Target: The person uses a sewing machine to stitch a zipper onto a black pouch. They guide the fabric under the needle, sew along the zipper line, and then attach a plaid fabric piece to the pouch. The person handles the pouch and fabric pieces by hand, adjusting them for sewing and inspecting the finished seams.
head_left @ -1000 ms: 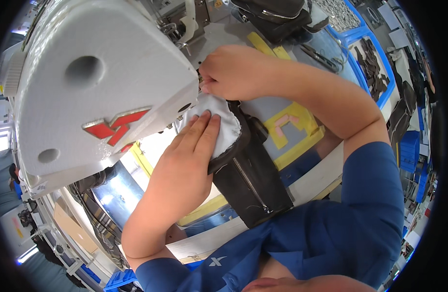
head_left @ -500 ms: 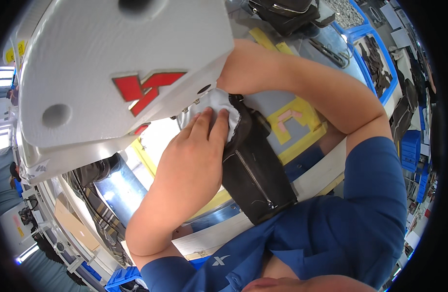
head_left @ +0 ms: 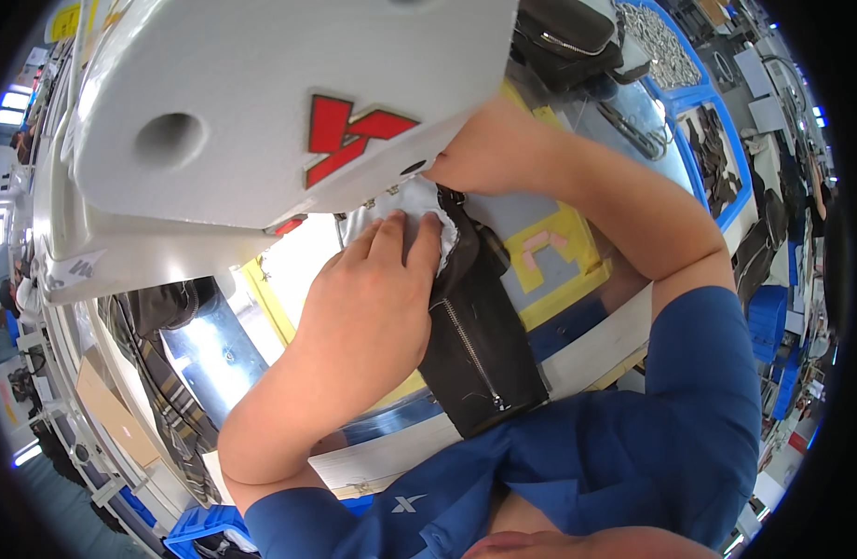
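My left hand (head_left: 377,303) lies palm down, fingers stretched, on the silvery lining (head_left: 412,201) of a black bag piece (head_left: 480,359). A metal zipper runs down the front of that piece, toward my body. Above the lining stands the white head of a sewing machine (head_left: 233,65) with a red emblem; its needle area is hidden. My right hand (head_left: 494,149) reaches in beside the machine head at the far edge of the bag piece. The machine covers its fingers, so I cannot see what they touch.
Yellow tape (head_left: 545,309) marks the grey work surface to the right. Farther back are a dark zipped bag (head_left: 568,33), scissors (head_left: 633,130) and a blue tray (head_left: 675,88) of chain-like metal and dark pieces. Plaid fabric (head_left: 172,401) hangs at left.
The whole view has shifted, so the machine head appears farther right and higher. Both hands stay in nearly the same place on the bag piece.
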Action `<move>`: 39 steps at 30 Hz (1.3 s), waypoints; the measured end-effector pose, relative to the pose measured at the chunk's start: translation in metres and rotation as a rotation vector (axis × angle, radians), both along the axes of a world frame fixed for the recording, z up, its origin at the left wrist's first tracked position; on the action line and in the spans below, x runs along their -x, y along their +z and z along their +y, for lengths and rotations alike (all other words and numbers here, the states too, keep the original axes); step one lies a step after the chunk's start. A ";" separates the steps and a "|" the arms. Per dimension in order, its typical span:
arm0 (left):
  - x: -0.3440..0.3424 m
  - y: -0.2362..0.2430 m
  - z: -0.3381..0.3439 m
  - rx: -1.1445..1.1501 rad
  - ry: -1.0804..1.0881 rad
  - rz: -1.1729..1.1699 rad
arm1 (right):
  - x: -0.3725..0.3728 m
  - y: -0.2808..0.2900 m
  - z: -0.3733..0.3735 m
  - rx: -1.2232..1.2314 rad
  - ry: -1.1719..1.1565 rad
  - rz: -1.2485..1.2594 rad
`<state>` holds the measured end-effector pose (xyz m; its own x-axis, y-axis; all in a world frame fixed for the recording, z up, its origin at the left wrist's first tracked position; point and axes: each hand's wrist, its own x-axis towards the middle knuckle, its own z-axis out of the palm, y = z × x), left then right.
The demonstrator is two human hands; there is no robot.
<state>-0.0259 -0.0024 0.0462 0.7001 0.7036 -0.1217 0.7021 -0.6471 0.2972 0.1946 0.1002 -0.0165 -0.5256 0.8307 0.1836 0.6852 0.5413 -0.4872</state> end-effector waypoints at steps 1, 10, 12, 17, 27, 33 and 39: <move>0.000 0.000 -0.001 -0.002 0.003 0.002 | 0.001 -0.002 0.001 -0.005 -0.003 -0.002; 0.003 0.001 -0.003 -0.062 0.002 -0.087 | 0.009 0.002 0.000 -0.043 -0.013 -0.028; 0.004 0.000 -0.004 -0.055 0.006 -0.046 | 0.010 0.001 0.001 -0.085 0.005 -0.009; 0.006 -0.003 -0.005 -0.031 0.008 0.007 | 0.010 0.012 -0.002 -0.014 0.041 0.004; 0.006 -0.006 -0.012 -0.081 0.033 0.039 | 0.011 0.017 -0.003 0.114 0.048 0.006; 0.010 0.010 -0.005 0.137 -0.024 -0.146 | -0.004 0.007 0.010 0.137 0.031 -0.053; 0.020 0.038 -0.007 0.010 -0.240 -0.705 | -0.019 -0.014 0.023 0.011 0.076 0.020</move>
<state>-0.0461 -0.0091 0.0844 0.7490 0.5226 0.4073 0.1822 -0.7535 0.6317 0.2132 0.1230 -0.0303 -0.5836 0.7906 0.1855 0.6327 0.5859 -0.5063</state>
